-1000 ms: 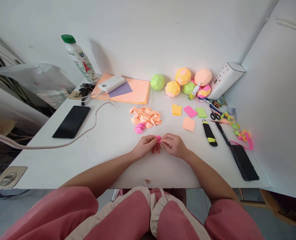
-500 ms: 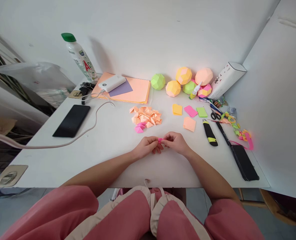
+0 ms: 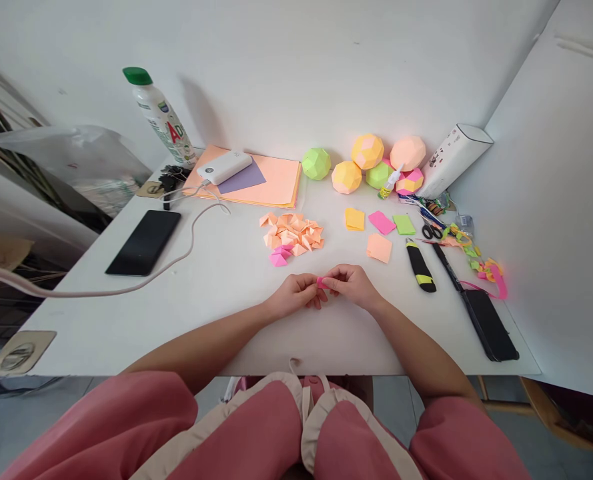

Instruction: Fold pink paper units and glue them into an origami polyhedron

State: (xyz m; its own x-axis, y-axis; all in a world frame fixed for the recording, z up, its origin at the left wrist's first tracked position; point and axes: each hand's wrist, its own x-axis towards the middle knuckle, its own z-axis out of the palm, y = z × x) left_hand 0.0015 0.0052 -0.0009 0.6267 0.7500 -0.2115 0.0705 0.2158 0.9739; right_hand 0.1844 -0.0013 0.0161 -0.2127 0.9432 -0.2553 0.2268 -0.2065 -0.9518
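A small pink paper piece (image 3: 321,283) is pinched between my two hands over the front middle of the white table (image 3: 216,267). My left hand (image 3: 296,293) grips its left side, and my right hand (image 3: 347,283) has the right side between thumb and fingers. Just beyond them lies a heap of folded peach papers (image 3: 293,232), with folded pink papers (image 3: 280,255) at its near edge. Stacks of small yellow (image 3: 355,219), pink (image 3: 381,222), green (image 3: 404,224) and peach (image 3: 379,247) sheets lie to the right.
Faceted paper balls (image 3: 347,177) and a glue bottle (image 3: 390,183) are at the back. Scissors (image 3: 431,231), a cutter (image 3: 421,267) and a black case (image 3: 490,325) lie right. A phone (image 3: 144,243), cable (image 3: 193,233), power bank (image 3: 225,167) and tall bottle (image 3: 166,123) are left.
The pink paper between my fingers has turned slightly and shows a flatter face. My hands have barely shifted.
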